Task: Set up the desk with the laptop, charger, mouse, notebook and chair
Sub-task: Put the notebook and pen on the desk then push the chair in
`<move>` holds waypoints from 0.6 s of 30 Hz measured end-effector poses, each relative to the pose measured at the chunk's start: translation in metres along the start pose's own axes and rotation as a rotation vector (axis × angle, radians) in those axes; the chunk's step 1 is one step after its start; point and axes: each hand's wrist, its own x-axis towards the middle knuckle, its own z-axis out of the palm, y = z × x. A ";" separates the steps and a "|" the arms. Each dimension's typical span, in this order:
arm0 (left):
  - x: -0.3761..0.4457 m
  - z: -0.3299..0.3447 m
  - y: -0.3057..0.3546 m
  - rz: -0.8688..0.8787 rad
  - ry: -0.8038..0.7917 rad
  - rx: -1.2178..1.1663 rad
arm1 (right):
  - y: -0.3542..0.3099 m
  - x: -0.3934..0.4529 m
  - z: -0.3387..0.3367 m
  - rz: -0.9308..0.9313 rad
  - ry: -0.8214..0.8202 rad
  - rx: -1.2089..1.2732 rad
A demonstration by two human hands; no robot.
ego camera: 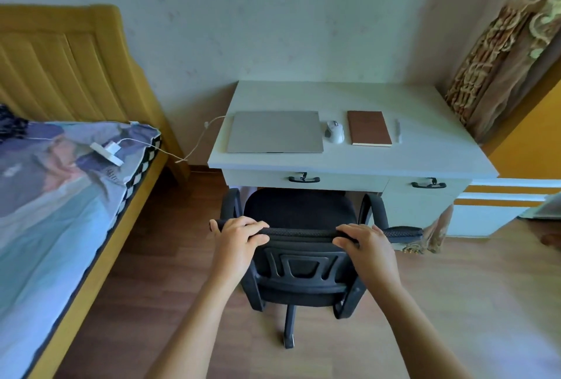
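A: Item one, desk (425, 153). Contents?

B: Laptop (274, 132), lid closed, left of centre. Mouse (334, 132) just right of it. Notebook (368, 128), brown cover, right of the mouse, lying flat. A slim pale pen-like thing (398, 131) further right; too small to identify.

A: Charger?

B: Charger (107, 152), white block, lying on the bed (60, 211) at the left, well apart from the desk. Its cable (194, 147) runs from the bed to the laptop's left edge; whether it is plugged in there cannot be told.

A: Item two, chair.

B: Chair (300, 245), black, with armrests, near side of the desk, seat front partly under the drawer front. Backrest faces the person.

A: Hands?

B: Left hand (238, 240) closed over the left part of the backrest's top edge. Right hand (365, 245) closed over the right part. Both grip the chair, fingers curled over the top edge.

A: Step in hand, by your estimate?

B: Chair placement, likely the last entry; the desktop items look set.

A: Next move calls for?

B: Probably an even push from both hands toward the far wall, keeping the chair square to the desk so the armrests clear the drawer handles (304, 179).
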 end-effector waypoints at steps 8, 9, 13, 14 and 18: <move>0.017 -0.009 -0.011 -0.009 -0.046 0.000 | -0.007 0.013 0.011 0.055 -0.013 0.006; 0.017 -0.009 -0.011 -0.002 -0.045 0.007 | -0.007 0.013 0.012 0.066 -0.011 0.015; 0.018 -0.009 -0.010 -0.007 -0.056 -0.006 | -0.008 0.014 0.010 0.074 -0.018 0.028; 0.020 -0.010 -0.010 -0.007 -0.057 -0.013 | -0.009 0.014 0.010 0.065 -0.022 0.026; 0.019 -0.014 -0.007 -0.012 -0.086 -0.028 | -0.015 0.014 0.007 0.071 -0.057 0.001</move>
